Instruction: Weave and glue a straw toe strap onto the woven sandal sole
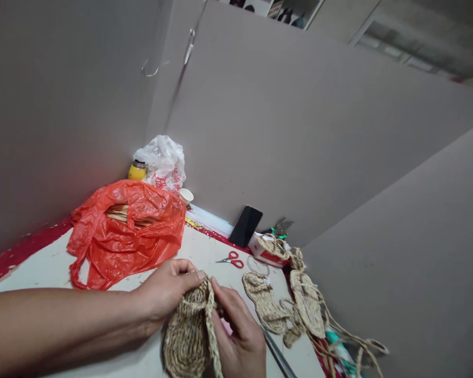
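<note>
You grip a woven straw sole (185,338) at its top edge, nearer you than the red-handled scissors (234,259), your left hand (163,289) holding it in a closed thumb-and-finger pinch, your right hand (241,332) closed on a braided strip (211,320) along it; left of the scissors slumps a red plastic bag (142,253), and right of them lie more woven pieces (308,303)

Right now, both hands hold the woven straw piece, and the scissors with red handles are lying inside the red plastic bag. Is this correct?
Not quite: the scissors are not inside the red plastic bag. The head view shows them lying on the table, to the right of the bag. The left hand and right hand do hold the woven straw piece.
</note>
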A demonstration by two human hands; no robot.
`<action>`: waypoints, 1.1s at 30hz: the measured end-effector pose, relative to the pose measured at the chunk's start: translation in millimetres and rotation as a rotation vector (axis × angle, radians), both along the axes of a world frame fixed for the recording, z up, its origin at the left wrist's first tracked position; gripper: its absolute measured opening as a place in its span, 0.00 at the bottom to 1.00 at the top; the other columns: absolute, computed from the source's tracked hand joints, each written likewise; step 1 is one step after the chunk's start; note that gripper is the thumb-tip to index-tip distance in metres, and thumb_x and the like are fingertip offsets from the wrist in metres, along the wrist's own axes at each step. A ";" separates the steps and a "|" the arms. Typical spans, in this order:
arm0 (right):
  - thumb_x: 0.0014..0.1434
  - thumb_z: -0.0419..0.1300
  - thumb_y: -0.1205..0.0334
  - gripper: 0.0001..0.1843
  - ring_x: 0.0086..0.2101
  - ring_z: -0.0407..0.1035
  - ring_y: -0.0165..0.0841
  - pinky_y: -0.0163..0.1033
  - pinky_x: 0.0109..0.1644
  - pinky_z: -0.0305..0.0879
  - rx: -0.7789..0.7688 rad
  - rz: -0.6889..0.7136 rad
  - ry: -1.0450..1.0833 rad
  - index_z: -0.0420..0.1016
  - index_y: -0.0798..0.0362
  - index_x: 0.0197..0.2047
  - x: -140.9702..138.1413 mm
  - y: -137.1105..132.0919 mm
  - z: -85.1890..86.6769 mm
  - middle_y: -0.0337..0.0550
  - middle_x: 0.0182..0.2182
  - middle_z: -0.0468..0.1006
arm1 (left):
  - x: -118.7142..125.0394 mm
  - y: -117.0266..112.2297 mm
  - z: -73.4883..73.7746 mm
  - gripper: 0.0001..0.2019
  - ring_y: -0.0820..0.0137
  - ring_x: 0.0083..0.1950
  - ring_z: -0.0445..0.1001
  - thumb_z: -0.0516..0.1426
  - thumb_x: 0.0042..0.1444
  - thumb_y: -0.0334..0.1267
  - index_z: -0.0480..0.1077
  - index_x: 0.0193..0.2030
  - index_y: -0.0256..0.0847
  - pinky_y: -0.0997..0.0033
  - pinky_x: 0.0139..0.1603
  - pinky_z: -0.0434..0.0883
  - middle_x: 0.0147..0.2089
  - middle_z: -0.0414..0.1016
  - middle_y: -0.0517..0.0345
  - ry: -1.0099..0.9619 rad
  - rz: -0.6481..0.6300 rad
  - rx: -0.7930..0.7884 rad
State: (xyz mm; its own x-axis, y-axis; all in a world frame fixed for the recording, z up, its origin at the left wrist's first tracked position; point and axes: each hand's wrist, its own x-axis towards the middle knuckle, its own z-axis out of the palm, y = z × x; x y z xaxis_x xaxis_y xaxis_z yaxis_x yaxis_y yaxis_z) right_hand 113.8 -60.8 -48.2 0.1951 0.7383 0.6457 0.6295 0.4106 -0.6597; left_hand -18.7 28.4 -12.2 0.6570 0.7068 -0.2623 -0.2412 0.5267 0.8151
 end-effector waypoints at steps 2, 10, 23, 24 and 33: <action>0.56 0.59 0.74 0.22 0.39 0.77 0.36 0.36 0.40 0.75 -0.032 0.010 0.045 0.78 0.45 0.52 -1.4 0.5 2.2 0.47 0.40 0.81 | -0.4 -1.6 -0.6 0.20 0.77 0.24 0.64 0.69 0.36 0.47 0.65 0.24 0.37 0.74 0.29 0.60 0.20 0.68 0.65 0.006 0.021 -0.042; 0.54 0.65 0.54 0.22 0.51 0.72 0.44 0.43 0.53 0.71 -0.314 0.010 0.476 0.77 0.48 0.52 -6.6 1.8 8.9 0.49 0.51 0.79 | -1.0 2.9 4.3 0.18 0.74 0.26 0.67 0.68 0.39 0.45 0.65 0.26 0.36 0.72 0.32 0.62 0.23 0.70 0.61 -0.045 0.019 -0.050; 0.51 0.68 0.54 0.25 0.48 0.74 0.45 0.46 0.53 0.70 -0.368 0.130 0.585 0.76 0.50 0.53 -2.5 0.6 19.3 0.50 0.48 0.80 | -2.0 1.8 10.1 0.15 0.73 0.29 0.68 0.68 0.42 0.41 0.68 0.28 0.34 0.71 0.36 0.64 0.26 0.71 0.59 -0.112 -0.035 -0.070; 0.52 0.68 0.54 0.24 0.46 0.75 0.45 0.46 0.52 0.70 -0.340 0.137 0.603 0.77 0.51 0.52 -2.2 0.7 20.3 0.50 0.47 0.81 | -2.8 2.4 12.6 0.15 0.73 0.30 0.68 0.67 0.43 0.41 0.68 0.29 0.34 0.71 0.36 0.63 0.27 0.71 0.59 -0.101 -0.044 -0.041; 0.52 0.65 0.57 0.22 0.46 0.74 0.45 0.48 0.51 0.69 -0.025 -0.122 0.593 0.77 0.55 0.50 13.4 2.7 45.8 0.52 0.46 0.81 | -9.6 -23.0 61.3 0.15 0.71 0.35 0.67 0.60 0.53 0.48 0.65 0.29 0.38 0.71 0.40 0.64 0.29 0.69 0.60 0.007 0.027 0.637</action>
